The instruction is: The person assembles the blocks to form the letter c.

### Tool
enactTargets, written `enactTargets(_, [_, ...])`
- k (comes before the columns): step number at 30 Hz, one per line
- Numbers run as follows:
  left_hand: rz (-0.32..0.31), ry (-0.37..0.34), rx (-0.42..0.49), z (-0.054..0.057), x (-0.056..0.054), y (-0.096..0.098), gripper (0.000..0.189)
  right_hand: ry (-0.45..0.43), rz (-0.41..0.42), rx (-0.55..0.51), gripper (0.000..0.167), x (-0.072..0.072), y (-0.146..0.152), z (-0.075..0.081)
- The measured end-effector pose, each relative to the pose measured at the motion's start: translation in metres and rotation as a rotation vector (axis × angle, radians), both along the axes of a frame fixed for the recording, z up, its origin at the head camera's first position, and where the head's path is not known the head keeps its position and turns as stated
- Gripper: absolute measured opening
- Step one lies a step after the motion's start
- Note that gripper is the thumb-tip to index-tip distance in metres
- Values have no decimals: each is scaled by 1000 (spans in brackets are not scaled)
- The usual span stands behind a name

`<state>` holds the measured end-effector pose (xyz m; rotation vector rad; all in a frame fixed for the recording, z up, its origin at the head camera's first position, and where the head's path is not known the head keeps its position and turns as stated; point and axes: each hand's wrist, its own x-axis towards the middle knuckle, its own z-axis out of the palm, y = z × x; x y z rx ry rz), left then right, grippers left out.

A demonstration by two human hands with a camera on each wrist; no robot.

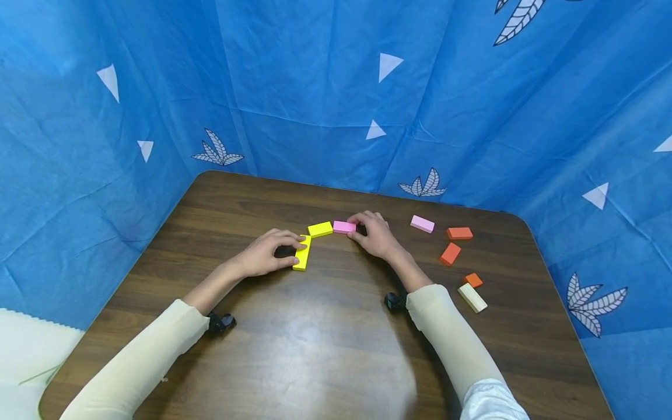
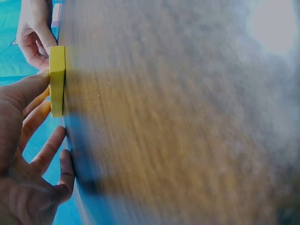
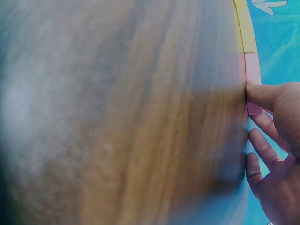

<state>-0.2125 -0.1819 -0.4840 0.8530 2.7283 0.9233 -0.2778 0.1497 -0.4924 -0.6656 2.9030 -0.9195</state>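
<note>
Cream-coloured fabric sleeves [image 1: 147, 356], one pair, extended over a brown wood-grain tabletop [image 1: 310, 344]; small black wrist camera [image 1: 223, 322] at each cuff.

Left hand [image 1: 264, 255]: thumb and fingers pinching a yellow rectangular block [image 1: 301, 254], the others loosely spread. Block lies flat, set aslant, at the left end of a short curved row.

Second yellow rectangular block [image 1: 321, 229]: next in row, beside the far end of the first; whether those two touch cannot be told.

Pink rectangular block [image 1: 343, 227]: third in row, end to end with the second yellow; its right end pinched between thumb and finger of the right hand [image 1: 377, 238].

Loose, to the right: pale pink rectangular block [image 1: 422, 224], near the back edge; orange-red rectangular block [image 1: 459, 233], with another orange-red block [image 1: 450, 254] near it; short-looking orange block [image 1: 473, 280], just beside a cream rectangular block [image 1: 472, 298].

Backdrop: blue fabric curtain [image 1: 315, 76], white triangles and leaf motifs.
</note>
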Motion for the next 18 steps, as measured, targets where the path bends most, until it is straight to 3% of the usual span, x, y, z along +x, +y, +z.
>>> enactTargets(18, [-10, -7, 15, 0, 0, -3, 38, -4, 6, -45, 45, 1, 12, 1])
